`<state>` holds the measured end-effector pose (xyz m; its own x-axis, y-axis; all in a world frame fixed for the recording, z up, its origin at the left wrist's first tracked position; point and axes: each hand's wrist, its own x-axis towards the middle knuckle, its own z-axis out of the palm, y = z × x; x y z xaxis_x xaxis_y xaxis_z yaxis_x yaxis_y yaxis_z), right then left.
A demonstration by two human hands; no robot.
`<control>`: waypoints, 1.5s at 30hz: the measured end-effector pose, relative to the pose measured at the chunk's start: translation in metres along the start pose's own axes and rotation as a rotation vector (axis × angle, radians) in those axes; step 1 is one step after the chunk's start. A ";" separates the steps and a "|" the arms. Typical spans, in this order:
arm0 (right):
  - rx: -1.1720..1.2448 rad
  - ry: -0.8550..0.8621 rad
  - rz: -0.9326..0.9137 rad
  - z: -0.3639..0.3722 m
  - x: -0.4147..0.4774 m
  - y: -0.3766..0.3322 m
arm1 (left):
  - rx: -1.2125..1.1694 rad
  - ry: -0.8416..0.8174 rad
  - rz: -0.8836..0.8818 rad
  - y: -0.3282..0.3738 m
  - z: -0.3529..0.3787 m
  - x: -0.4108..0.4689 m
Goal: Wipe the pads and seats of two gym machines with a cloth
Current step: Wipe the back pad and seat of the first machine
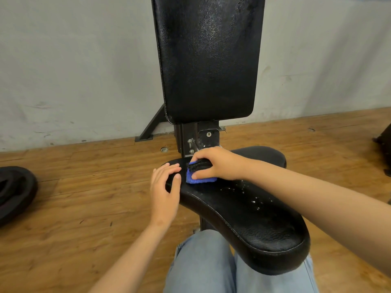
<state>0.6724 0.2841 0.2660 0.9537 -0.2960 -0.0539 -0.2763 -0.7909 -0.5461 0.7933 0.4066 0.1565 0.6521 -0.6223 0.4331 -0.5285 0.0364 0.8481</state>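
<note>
A black padded seat [249, 210] stretches from centre to lower right, speckled with small wet droplets. Above it rises the upright black back pad [208, 58], its surface glistening. My right hand [215, 162] grips a folded blue and black cloth [200, 173] and holds it down on the far left part of the seat. My left hand [165, 190] rests on the seat's left edge with fingers loosely spread, just left of the cloth, holding nothing.
The machine's steel post and bolted bracket [200, 140] stand behind the seat against a pale wall. A black weight plate [14, 191] lies on the wooden floor at far left. My jeans-clad knees [203, 265] are under the seat's near end. Another dark object [384, 140] sits at the right edge.
</note>
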 end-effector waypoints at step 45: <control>-0.093 -0.044 -0.003 -0.008 -0.021 -0.004 | 0.204 -0.051 0.184 0.004 0.004 -0.009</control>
<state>0.6529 0.2891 0.2756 0.9583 -0.2712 -0.0898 -0.2811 -0.8385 -0.4669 0.7830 0.4096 0.1547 0.5097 -0.6585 0.5537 -0.7374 -0.0027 0.6755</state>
